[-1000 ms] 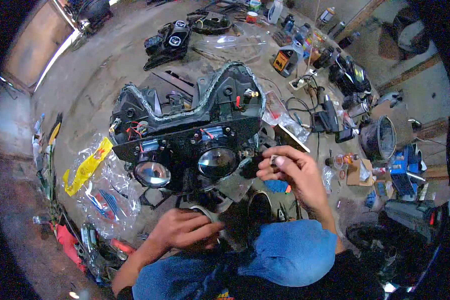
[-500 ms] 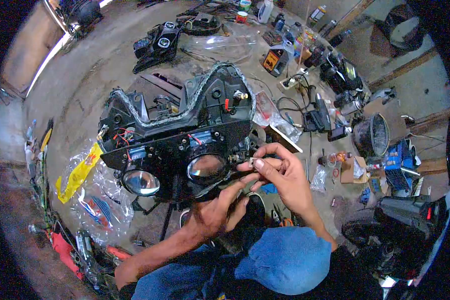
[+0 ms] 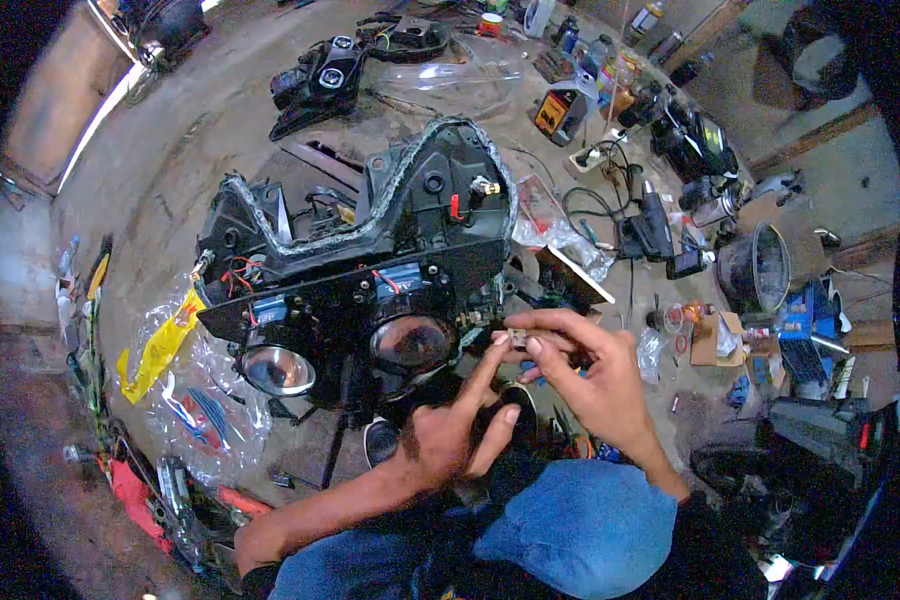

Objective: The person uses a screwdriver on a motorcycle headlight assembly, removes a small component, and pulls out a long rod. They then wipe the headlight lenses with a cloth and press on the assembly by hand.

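We found the small pale piece (image 3: 516, 338) pinched between the thumb and index finger of the right hand (image 3: 605, 385), just beside the lower right edge of the headlight housing (image 3: 365, 245) and to the right of the right-hand projector lens (image 3: 410, 343). From the right fingers, the housing lay to the left and farther from the body, its long axis running across the view and rising slightly toward the right. The right hand was the nearer to the piece, being the one that held it. The left hand (image 3: 442, 437) came in from below, its index finger stretched up and rightward to the piece's near left side, its thumb spread well apart; we saw nothing gripped in it. Whether that index tip touched the piece or only the opposite fingers, we could not establish. The piece was largely covered by the right thumb and fingertips, so we could determine neither its exact kind nor its long axis. A metallic fitting (image 3: 473, 319) at the housing's edge was too small to identify. A shoe (image 3: 378, 442) beneath was partly hidden by the left hand, and dark borders cut off the outer surroundings.
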`<state>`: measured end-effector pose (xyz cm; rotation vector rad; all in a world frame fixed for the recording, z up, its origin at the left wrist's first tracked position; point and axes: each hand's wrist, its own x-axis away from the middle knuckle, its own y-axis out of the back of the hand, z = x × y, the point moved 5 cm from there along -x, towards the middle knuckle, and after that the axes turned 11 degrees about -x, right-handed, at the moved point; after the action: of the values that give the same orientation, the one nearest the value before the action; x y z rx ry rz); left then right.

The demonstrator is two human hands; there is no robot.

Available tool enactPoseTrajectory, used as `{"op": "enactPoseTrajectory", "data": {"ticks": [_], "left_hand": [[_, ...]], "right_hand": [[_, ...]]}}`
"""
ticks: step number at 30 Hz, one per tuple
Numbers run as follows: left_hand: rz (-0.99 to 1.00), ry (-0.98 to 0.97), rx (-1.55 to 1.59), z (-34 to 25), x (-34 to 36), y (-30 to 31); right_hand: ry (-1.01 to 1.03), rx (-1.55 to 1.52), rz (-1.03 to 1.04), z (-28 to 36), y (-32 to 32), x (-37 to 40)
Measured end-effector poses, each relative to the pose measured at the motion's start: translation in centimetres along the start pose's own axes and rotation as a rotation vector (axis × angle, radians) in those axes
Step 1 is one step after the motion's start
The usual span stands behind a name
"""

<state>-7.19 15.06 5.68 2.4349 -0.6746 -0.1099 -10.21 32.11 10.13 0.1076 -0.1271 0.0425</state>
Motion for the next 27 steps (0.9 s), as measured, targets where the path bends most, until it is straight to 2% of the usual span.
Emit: {"op": "enactPoseTrajectory", "data": {"ticks": [2,6,12,15,17,19,24,27], "left_hand": [[-0.012,0.038,0.196,0.2,0.2,0.0],[0.007,-0.056,0.393,0.8,0.7,-0.4],[-0.004,0.018,0.412,1.6,0.9,-0.4],[-0.055,-0.045,0.235,2.5,1.6,-0.7],[-0.009,0.034,0.148,2.5,1.6,-0.7],[-0.050,0.019,0.024,2.2,1.1,-0.6],[-0.276,-0.159,-0.252,1.8,0.2,-0.8],[-0.207,-0.099,-0.276,2.4,0.2,-1.1]], "right_hand": [[-0.046,-0.023,0.032,0.7,0.0,-0.5],[0.129,0.127,0.094,1.0,0.1,-1.6],[0.392,0.314,-0.011,1.4,-1.0,-2.8],[0.455,0.391,-0.078,1.0,-1.2,-3.0],[0.468,0.395,-0.119,1.1,-1.6,-2.9],[0.466,0.401,-0.151,0.9,-1.9,-2.9],[0.469,0.364,-0.169,0.9,-1.9,-3.0],[0.446,0.350,-0.166,1.0,-2.0,-2.9]]}}
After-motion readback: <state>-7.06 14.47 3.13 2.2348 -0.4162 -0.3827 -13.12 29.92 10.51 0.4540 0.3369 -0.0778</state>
